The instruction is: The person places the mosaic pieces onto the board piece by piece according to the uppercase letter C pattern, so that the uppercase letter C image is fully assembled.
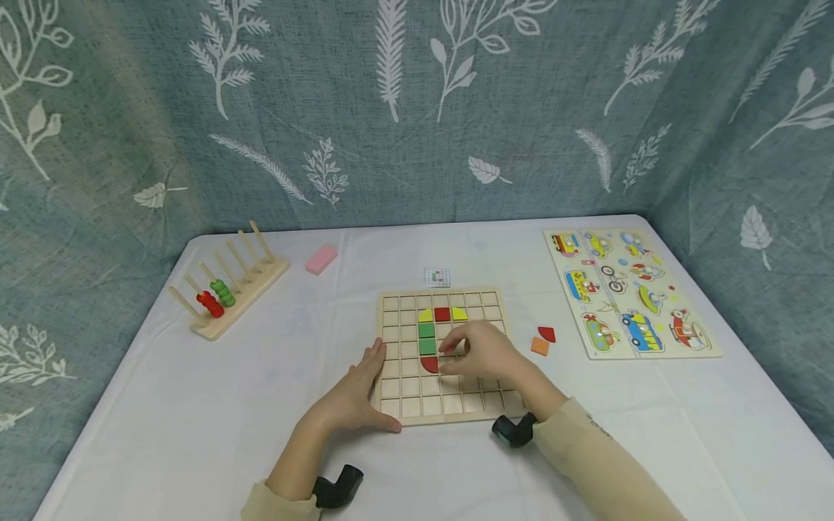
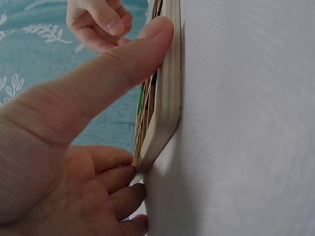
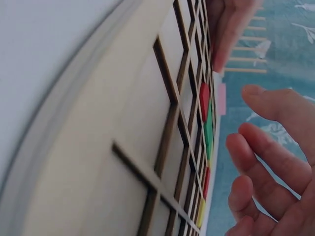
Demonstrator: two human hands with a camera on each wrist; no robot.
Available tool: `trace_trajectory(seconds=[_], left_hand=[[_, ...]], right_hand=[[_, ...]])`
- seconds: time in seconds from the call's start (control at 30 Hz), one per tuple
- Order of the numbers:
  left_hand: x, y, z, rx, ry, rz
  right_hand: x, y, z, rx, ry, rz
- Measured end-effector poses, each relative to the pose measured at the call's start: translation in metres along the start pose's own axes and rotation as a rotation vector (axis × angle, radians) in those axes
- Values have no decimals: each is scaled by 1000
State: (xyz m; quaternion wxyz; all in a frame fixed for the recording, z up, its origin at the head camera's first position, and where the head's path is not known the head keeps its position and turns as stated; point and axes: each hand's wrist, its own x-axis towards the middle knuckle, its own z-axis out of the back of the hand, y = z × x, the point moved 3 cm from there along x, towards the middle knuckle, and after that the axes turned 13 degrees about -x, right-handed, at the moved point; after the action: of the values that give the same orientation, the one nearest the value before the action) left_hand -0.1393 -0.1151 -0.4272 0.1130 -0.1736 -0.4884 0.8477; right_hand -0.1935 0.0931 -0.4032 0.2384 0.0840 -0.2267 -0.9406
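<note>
A wooden grid board (image 1: pixel 449 418) lies in front of me. My left hand (image 1: pixel 352 394) rests at its near left corner, thumb (image 2: pixel 155 37) along the front edge and fingers against the left side. Above the grid hovers my right hand (image 1: pixel 485 351), thumb and fingers apart with nothing between them in the right wrist view. Its fingertips are just right of a red rounded piece (image 1: pixel 428 365) and two green squares (image 1: pixel 426 339) set in one column. Farther up sit a red square (image 1: pixel 441 314) and two yellow pieces (image 1: pixel 459 313), one on each side of it.
An orange square (image 1: pixel 539 346) and a red piece (image 1: pixel 546 333) lie right of the board. Behind it is a small pattern card (image 1: pixel 437 277). A vehicle puzzle (image 1: pixel 596 273) lies at right; a peg rack (image 1: pixel 241 302) with red and green beads and a pink block (image 1: pixel 321 259) are at left.
</note>
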Motion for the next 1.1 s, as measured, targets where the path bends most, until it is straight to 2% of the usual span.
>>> trace_trajectory(seconds=[0.37,0.6,1.1], left_hand=[[-1,-2,0,6,-6,-15],[0,-2,1,2,-4,0],[0,-2,1,-16,-10,-3]], right_hand=[[-13,-14,14,18,-23,-12],[-21,-25,22,35,-61,-18],[-40,-48,36,11,-131,-64]])
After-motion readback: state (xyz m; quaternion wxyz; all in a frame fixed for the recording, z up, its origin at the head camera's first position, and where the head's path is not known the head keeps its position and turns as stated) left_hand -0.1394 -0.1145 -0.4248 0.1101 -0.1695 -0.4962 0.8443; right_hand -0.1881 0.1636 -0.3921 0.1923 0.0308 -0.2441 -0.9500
